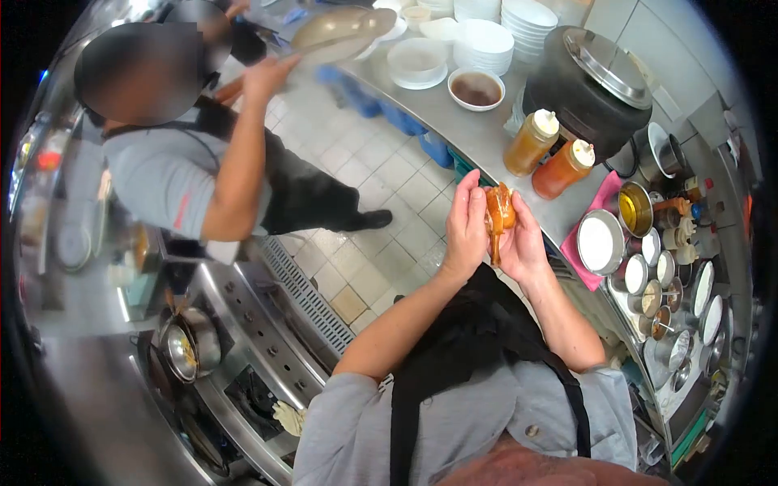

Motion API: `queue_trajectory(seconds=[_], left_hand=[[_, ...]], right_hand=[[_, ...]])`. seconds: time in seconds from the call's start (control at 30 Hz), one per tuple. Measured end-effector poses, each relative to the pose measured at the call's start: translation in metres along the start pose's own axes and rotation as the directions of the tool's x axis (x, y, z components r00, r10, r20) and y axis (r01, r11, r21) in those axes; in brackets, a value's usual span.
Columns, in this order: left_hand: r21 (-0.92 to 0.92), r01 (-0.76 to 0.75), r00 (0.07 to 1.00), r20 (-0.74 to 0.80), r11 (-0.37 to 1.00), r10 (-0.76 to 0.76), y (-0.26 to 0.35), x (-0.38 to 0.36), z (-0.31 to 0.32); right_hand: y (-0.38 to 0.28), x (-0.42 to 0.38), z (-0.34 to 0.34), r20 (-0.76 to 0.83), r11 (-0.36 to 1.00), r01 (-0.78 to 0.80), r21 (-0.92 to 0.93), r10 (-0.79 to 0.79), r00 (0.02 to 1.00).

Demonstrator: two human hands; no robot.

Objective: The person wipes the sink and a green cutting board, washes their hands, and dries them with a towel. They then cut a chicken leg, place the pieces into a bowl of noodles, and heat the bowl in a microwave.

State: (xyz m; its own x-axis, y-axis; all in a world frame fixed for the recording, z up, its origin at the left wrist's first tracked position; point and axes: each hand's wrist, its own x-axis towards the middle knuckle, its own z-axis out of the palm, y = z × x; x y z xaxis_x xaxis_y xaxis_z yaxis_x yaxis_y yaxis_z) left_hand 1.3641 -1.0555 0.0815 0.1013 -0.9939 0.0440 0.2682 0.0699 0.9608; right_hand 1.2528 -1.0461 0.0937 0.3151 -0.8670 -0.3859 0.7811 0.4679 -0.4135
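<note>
Two hands pressed around a shiny brown piece of roast meat [499,217], left hand [465,231] and right hand [523,243] both curled shut on it, held up beside the bench [486,138], near two sauce bottles [531,144].

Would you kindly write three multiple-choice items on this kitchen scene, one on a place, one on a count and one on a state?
1. Where is the browned piece of food?
A. between both hands
B. in the wok
C. on the floor

2. How many squeeze bottles stand on the steel counter just beyond the hands?
A. one
B. two
C. four

3. How is the black pot on the counter?
A. lidless
B. tipped over
C. covered by a metal lid

Answers: 1 A, the left hand and right hand press it between them. 2 B, two amber bottles with white caps stand side by side. 3 C, a shiny lid sits on top.
</note>
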Motion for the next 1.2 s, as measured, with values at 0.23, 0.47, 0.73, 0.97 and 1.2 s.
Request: queue_trajectory(seconds=[0.23,0.47,0.73,0.97,1.2], left_hand=[[0.207,-0.046,0.999,0.005,0.977,0.046,0.024,0.086,0.007],[0.081,-0.024,0.996,-0.084,0.996,0.030,0.020,0.144,-0.025],[0.236,0.129,0.991,-0.062,0.963,-0.118,0.033,0.139,-0.053],[0.071,0.096,0.994,-0.055,0.993,-0.092,0.027,0.138,-0.072],[-0.037,0.080,0.995,-0.063,0.996,-0.082,0.025,0.140,-0.085]], right_hand=[[-0.039,0.089,0.017,0.128,0.998,0.055,-0.001,-0.054,0.990],[-0.038,0.159,0.033,0.279,1.000,-0.012,0.014,0.008,0.960],[0.000,0.172,0.040,0.274,0.996,-0.060,0.058,0.042,0.961],[0.011,0.166,0.060,0.114,0.999,0.013,0.042,-0.017,0.993],[0.021,0.167,0.071,0.090,0.995,0.092,0.041,-0.095,0.991]])
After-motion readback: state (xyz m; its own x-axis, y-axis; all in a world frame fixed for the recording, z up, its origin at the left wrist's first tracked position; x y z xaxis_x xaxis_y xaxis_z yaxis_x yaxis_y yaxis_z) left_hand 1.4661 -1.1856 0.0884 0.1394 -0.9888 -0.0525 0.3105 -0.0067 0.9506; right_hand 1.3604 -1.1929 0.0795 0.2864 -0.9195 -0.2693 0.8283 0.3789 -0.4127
